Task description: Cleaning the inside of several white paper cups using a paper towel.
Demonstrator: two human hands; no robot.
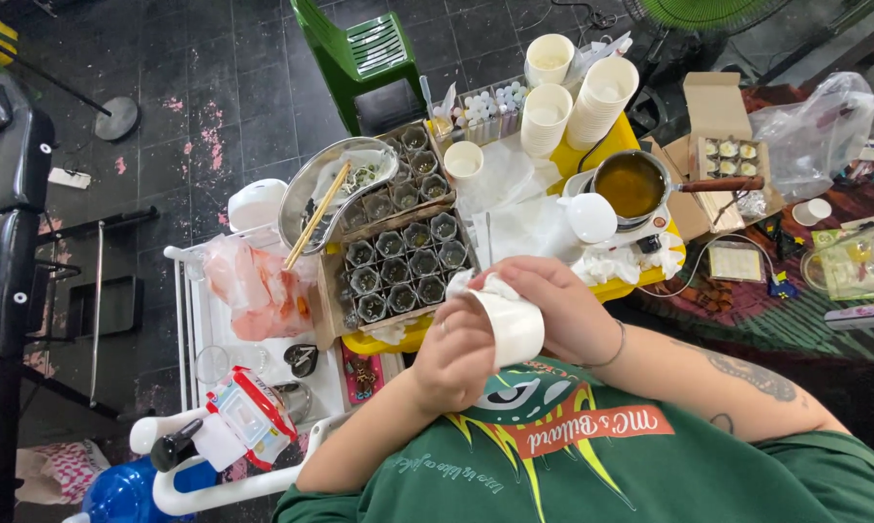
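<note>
Currently a white cup (512, 327) is being held on its side close to the chest, off the near edge of the yellow table (607, 145). Its long axis is lying roughly left to right, mouth turned toward the left hand (453, 353). The cup body is being gripped by the right hand (544, 300), fingers wrapped over the top, closed on it. A crumpled white tissue (485, 285) is being pressed at the rim by the left hand, fingers curled narrow; both hands are touching the cup. Just beyond the hands, a tray (403, 261) of small dark pots is being carried at the table's near-left corner. Toward the far edge, stacked cups (602, 102) and a pan (633, 184) of amber liquid are being kept.
</note>
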